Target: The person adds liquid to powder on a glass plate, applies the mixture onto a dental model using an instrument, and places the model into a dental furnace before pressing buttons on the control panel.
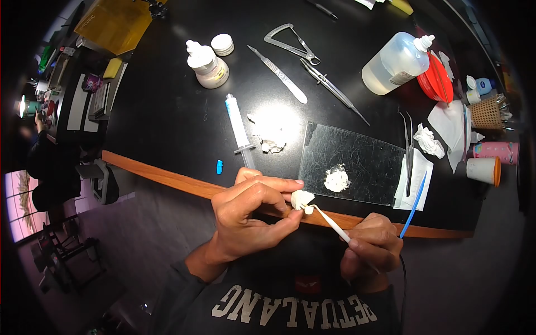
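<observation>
My left hand (251,209) pinches a small off-white lump (301,199), like a piece of a tooth model, just over the table's wooden edge. A slim white tool (333,224) with a bent tip is gripped in my right hand (369,245). Its tip touches the lump or lies right beside it; I cannot tell which. Just beyond my hands is a scratched glass slab (368,148), bearing a patch of white powder or paste (337,178). A syringe (237,123) and its small blue cap (219,167) lie beyond my left hand.
Farther back are a dropper bottle (209,67), a small jar (223,44), a scalpel (279,75), a caliper (291,42), a pointed metal instrument (335,89) and a large squeeze bottle (395,62). Tweezers (409,148) and a blue stick (414,205) lie on the right. Another person (42,145) is at far left.
</observation>
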{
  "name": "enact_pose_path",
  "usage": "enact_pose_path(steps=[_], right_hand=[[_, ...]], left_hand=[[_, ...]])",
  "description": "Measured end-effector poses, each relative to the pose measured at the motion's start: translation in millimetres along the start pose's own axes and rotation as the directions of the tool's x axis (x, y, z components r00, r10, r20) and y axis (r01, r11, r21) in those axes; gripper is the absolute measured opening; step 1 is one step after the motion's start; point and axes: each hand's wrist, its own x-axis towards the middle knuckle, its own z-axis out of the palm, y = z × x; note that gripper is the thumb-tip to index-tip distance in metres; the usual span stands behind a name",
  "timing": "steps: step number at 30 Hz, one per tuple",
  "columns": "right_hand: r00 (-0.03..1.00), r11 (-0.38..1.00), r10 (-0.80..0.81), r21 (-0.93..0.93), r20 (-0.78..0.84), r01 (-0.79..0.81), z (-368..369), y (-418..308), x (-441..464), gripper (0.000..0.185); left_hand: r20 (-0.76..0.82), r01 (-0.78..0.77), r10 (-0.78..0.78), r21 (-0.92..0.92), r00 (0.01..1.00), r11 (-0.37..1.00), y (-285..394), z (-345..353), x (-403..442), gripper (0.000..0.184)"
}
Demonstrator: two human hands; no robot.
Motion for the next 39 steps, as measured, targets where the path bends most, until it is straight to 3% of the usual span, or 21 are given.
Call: enact_pose_path(steps=[14,18,33,39], right_hand=[[0.999,0.999,0.014,-0.029,-0.034,-0.015,-4.2,3.6,-6.6,0.016],[0.999,0.994,-0.014,-0.113,-0.049,0.008,-3.1,5.7,-1.1,0.018],[0.994,0.998,-0.031,-0.066,-0.106,0.024,0.5,7.1,0.8,0.022],[0.985,0.995,0.045,-0.075,-0.168,-0.059,0.1,10.1,1.6,0.02]], left_hand=[[-0.006,0.015,-0.015,0.007,1.0,1.0,0.4,-0.1,0.3,0.03],[0.001,0.041,-0.041,0.009,0.999,0.999,2.7,-1.1,0.7,0.03],[-0.019,0.039,-0.039,0.013,0.999,0.999,6.1,1.7,2.9,0.032],[-0.037,0.034,-0.033,0.03,0.999,0.999,8.0,3.0,3.8,0.032]])
